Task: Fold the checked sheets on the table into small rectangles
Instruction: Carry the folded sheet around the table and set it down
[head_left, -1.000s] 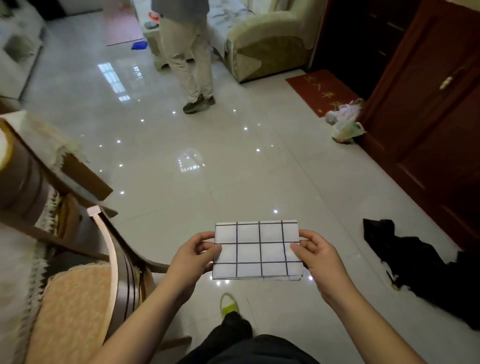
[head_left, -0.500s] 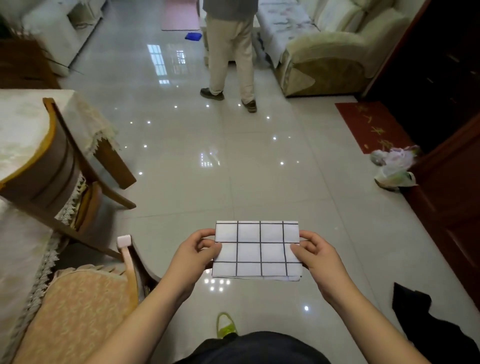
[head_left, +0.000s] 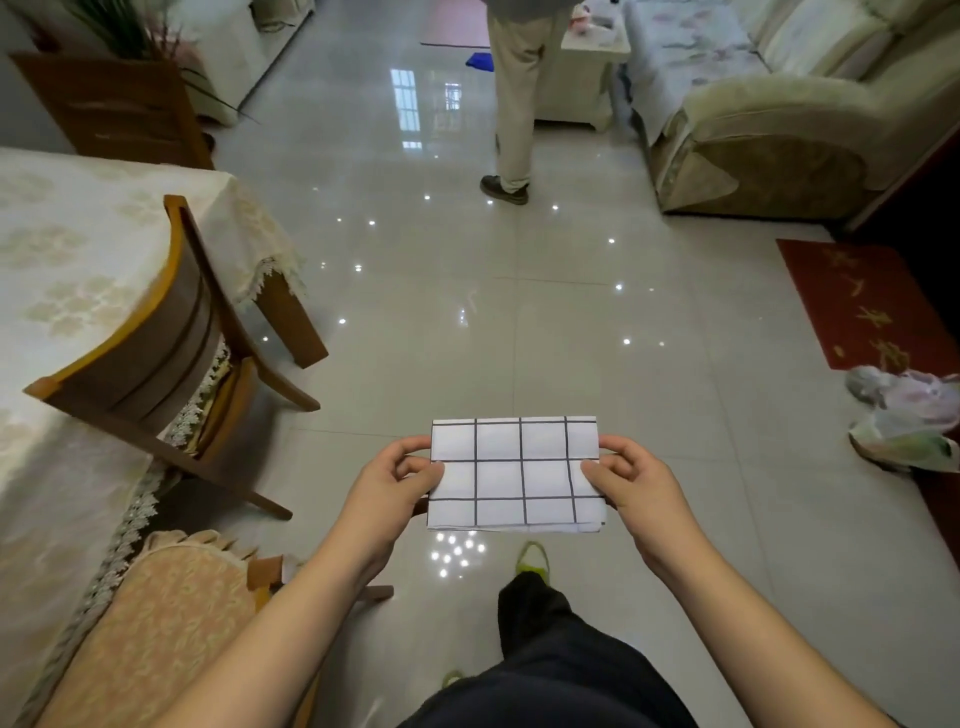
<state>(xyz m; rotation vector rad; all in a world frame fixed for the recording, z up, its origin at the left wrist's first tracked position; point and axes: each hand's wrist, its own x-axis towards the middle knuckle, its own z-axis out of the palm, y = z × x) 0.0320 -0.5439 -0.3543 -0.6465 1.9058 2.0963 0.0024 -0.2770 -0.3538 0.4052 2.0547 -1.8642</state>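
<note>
Glossy tiled floor (head_left: 467, 322) — red mat (head_left: 857, 301), chair (head_left: 171, 332), perhaps bags (head_left: 904, 415).

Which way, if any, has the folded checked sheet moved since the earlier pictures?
Yes: the checked sheet, carried by both hands, has moved left towards the table; the camera turned too.

Chair (head_left: 156, 358) left; open floor (head_left: 519, 322) ahead

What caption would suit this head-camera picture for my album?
Both hands, left hand and right hand, hold a folded checked sheet by its short edges above a glossy tiled floor.
</note>
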